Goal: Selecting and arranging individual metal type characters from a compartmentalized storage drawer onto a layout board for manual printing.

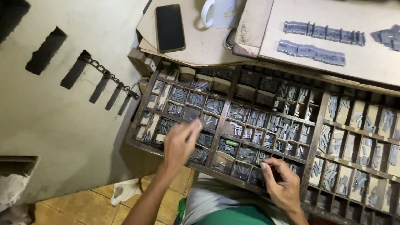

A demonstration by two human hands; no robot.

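One head-worn camera looks steeply down from close above at a dark wooden compartmented tray of small grey metal blocks (pixel 266 125), tilted slightly clockwise.

Left hand (pixel 180 141) pinches a small metal type piece (pixel 196 123) above the wooden compartment tray (pixel 225 109), while the right hand (pixel 283 182) rests on its near edge, fingers among the grey sorts (pixel 250 154)
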